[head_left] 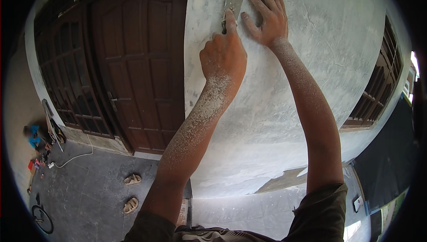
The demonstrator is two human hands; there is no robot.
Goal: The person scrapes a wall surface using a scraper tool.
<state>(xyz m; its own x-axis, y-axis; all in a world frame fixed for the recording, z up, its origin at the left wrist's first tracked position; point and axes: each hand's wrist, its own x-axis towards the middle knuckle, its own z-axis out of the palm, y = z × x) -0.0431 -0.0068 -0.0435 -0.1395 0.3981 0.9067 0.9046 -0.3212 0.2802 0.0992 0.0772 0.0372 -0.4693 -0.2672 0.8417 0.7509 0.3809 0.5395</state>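
Note:
High on the pale, patchy plastered wall (262, 122), my left hand (224, 51) is closed around the handle of a putty knife (234, 0). Its index finger stretches along the flat metal blade, which lies against the wall near the corner. The handle is mostly hidden in the fist. Just to the right, my right hand (267, 17) rests on the wall with its fingers spread, holding nothing. White dust and crumbs cover both forearms, thickest near the left wrist. Fine cracks and grey smears mark the wall around the hands.
Left of the wall corner stands a dark brown panelled door (138, 64) beside a wooden window (66, 73). Sandals (132, 179) lie on the grey tiled floor (84, 197). A white cable (75, 156) runs near a person in blue (34, 137). Another barred window (376, 82) is at right.

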